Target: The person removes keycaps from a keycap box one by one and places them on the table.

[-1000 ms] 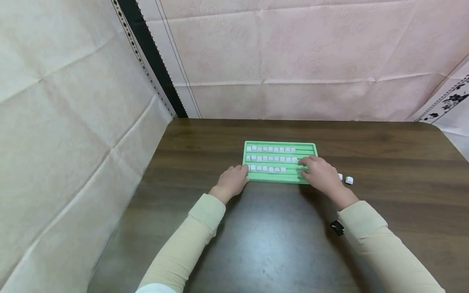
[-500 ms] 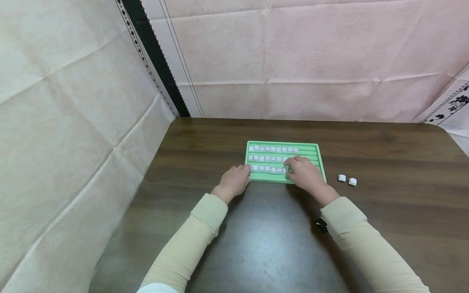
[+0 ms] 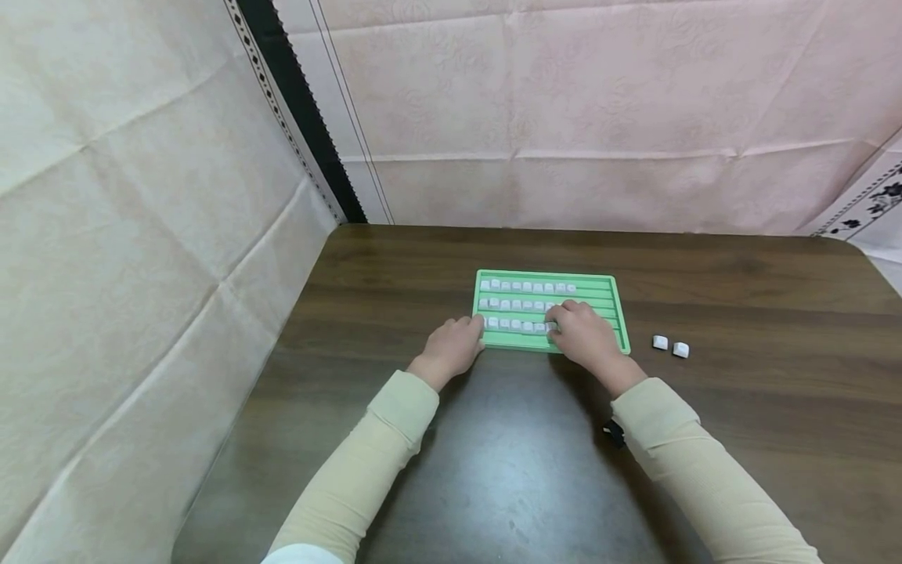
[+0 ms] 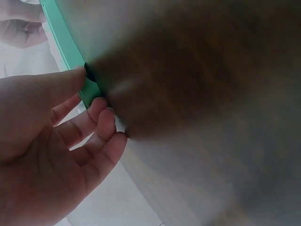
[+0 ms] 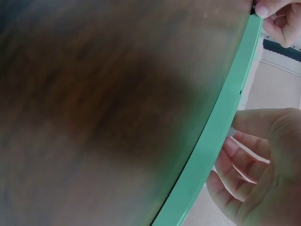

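Observation:
A green tray point(image 3: 507, 340) with rows of white keycaps point(image 3: 521, 287) lies on the table. My left hand point(image 3: 451, 350) grips its front left corner; in the left wrist view, thumb point(image 4: 70, 84) and curled fingers hold the green edge. My right hand point(image 3: 588, 337) reaches over the front rail at the right end of the nearest row. Between its thumb and fingertips a small white keycap point(image 5: 232, 132) shows in the right wrist view, mostly hidden by the fingers. The hand also covers the right ends of the middle and front rows.
Two loose white keycaps, one nearer point(image 3: 659, 342) and one farther right point(image 3: 680, 350), lie on the brown wooden table point(image 3: 761, 352) right of the tray. Pale cloth point(image 3: 599, 117) hangs behind the table and along its left side.
My right hand has moved left from the tray's right end to the end of the front row, then nearly stopped. The left hand keeps its grip on the corner.

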The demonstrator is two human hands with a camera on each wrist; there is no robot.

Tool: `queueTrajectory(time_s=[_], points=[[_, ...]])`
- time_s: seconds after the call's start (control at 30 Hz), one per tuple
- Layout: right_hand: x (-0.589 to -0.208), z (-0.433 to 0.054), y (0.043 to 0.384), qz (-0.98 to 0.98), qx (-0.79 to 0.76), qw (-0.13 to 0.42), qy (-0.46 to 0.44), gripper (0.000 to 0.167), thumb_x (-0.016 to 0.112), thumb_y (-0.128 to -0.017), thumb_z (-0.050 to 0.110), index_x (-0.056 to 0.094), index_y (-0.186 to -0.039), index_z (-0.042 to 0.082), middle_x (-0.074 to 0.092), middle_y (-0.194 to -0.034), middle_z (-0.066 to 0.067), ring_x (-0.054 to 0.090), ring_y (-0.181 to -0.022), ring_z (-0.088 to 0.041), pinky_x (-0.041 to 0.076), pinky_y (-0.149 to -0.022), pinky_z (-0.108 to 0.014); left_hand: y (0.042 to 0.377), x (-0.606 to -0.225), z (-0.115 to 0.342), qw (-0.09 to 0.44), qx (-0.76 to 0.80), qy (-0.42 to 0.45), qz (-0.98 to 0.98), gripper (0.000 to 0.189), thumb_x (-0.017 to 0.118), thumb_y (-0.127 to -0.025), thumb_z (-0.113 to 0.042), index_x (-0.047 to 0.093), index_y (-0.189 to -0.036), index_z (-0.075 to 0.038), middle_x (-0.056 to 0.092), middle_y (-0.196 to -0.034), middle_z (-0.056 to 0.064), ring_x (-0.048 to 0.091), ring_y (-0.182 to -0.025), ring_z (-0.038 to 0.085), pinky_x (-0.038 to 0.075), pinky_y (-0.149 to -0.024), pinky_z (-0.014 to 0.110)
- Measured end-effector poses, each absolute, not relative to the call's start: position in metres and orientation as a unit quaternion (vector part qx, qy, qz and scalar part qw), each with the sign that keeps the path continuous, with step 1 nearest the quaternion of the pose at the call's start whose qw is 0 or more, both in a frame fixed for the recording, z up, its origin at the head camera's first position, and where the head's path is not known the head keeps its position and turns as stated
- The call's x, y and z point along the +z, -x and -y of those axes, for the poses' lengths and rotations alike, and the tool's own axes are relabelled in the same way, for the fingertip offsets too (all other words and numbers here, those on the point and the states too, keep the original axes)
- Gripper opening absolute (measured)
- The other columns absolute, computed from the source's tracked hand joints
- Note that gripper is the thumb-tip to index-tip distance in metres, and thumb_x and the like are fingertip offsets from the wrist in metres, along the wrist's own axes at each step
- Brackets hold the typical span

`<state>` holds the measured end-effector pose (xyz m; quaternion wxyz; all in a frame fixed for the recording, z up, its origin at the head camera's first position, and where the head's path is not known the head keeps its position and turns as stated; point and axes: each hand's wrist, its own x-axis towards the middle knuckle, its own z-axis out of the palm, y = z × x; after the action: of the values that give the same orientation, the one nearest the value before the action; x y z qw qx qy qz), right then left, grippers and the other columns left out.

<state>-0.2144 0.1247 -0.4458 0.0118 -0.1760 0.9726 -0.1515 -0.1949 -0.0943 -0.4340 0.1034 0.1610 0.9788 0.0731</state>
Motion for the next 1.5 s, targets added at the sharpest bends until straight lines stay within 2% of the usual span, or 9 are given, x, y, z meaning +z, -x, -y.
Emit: queueTrajectory(time_s=[0.2,0.37,0.9,1.23,1.5], points=[[-0.443,-0.126,0.215,-0.973,-0.152,0.011,0.172,0.022,0.060,-0.086,0.013,0.064,-0.107,0.006,0.062,-0.102,-0.012,0.054,-0.090,-0.028,0.049,-0.073,-0.042,0.196,-0.433,0.093,0.100,0.075,-0.158,-0.980,0.019,0.052,-0.094,-0.025,0.049,-0.106,-0.010,0.059,-0.092,0.005,0.050,-0.075,0.019,0.044,-0.066,0.031],[-0.440,-0.126,0.215,-0.971,-0.162,0.016,0.173,0.022,0.060,-0.087,0.012,0.065,-0.107,0.006,0.063,-0.103,-0.013,0.055,-0.091,-0.028,0.049,-0.073,-0.042,0.196,-0.433,0.093,0.104,0.082,-0.152,-0.979,0.022,0.051,-0.095,-0.025,0.049,-0.110,-0.009,0.059,-0.095,0.007,0.050,-0.077,0.019,0.044,-0.067,0.031],[-0.420,-0.162,0.208,-0.974,-0.194,0.048,0.109,0.027,0.056,-0.091,0.018,0.060,-0.114,0.006,0.058,-0.117,-0.016,0.055,-0.105,-0.031,0.046,-0.080,-0.051,0.194,-0.437,0.091,0.103,0.056,-0.164,-0.979,0.022,0.045,-0.097,-0.023,0.044,-0.113,-0.009,0.057,-0.097,0.010,0.050,-0.079,0.021,0.044,-0.068,0.033],[-0.410,-0.203,0.198,-0.978,-0.189,0.038,0.082,0.029,0.057,-0.089,0.020,0.059,-0.113,0.005,0.056,-0.111,-0.018,0.053,-0.099,-0.033,0.045,-0.070,-0.051,0.196,-0.442,0.091,0.099,0.047,-0.170,-0.979,0.023,0.044,-0.097,-0.023,0.043,-0.115,-0.009,0.057,-0.100,0.011,0.052,-0.083,0.022,0.045,-0.071,0.034],[-0.418,-0.228,0.185,-0.982,-0.174,0.049,0.057,0.027,0.057,-0.088,0.020,0.060,-0.108,0.002,0.054,-0.108,-0.020,0.052,-0.097,-0.035,0.045,-0.070,-0.051,0.194,-0.438,0.091,0.107,0.049,-0.173,-0.978,0.023,0.044,-0.098,-0.022,0.043,-0.117,-0.009,0.057,-0.103,0.011,0.052,-0.085,0.022,0.046,-0.072,0.034]])
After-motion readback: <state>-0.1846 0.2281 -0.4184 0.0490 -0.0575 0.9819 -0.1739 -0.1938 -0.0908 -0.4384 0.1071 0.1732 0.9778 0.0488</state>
